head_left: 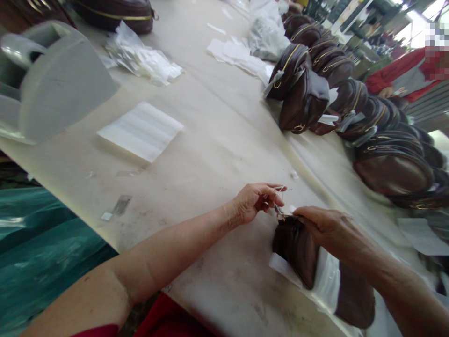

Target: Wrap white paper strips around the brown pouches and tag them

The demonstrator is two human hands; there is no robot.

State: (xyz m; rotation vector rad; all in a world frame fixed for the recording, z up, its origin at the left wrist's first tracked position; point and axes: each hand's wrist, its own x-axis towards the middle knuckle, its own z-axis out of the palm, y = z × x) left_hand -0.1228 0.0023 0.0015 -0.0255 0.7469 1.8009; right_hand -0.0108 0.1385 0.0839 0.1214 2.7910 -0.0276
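A dark brown leather pouch (304, 255) lies near the table's front edge, with white wrapping (328, 276) around its middle. My right hand (324, 227) is closed at the pouch's far end, thumb and fingers pinched by its top edge. Just left of it, my left hand (257, 201) has its fingers curled, with a thin pale string (279, 188) looped over them. The string runs down toward the pouch's end, where a small metal-looking piece shows. Exactly what my right fingertips pinch is partly hidden.
Several brown zipped bags (393, 171) stand in rows along the right. A white sheet (142, 131) lies on the table (210, 154). A grey tape dispenser (66, 79) stands at left, crumpled plastic (142, 58) beyond. A person in red (400, 72) is at the far right.
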